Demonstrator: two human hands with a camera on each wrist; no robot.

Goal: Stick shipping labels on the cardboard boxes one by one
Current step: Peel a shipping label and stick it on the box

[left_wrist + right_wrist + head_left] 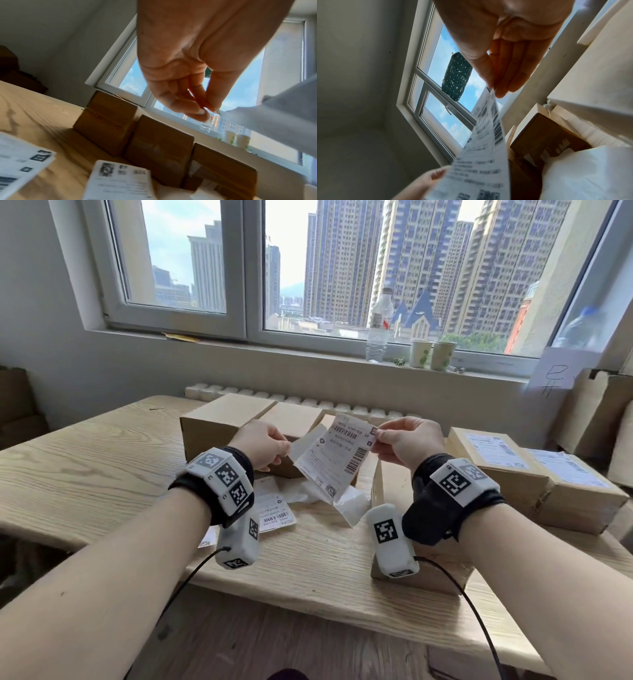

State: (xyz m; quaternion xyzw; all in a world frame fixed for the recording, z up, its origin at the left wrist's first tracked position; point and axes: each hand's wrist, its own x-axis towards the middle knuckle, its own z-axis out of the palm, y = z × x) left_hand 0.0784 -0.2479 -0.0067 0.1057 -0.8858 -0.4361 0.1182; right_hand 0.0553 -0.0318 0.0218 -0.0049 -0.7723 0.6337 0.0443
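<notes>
Pinching a thin, floppy label (337,451) by its top corner, the right hand (406,445) holds it above the bench (85,460); the left hand (262,445) pinches its peeling backing (303,441). Sticky and curl-prone, it seems best held by its edges. Plain boxes (224,419) wait beyond.

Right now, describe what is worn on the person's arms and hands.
Both forearms are bare, with no sleeves. Each wrist carries a black strap topped by a white block printed with black square codes. A white camera pod, also coded, hangs under each wrist, trailing a thin black cable. Left hand and right hand wear no gloves.
</notes>
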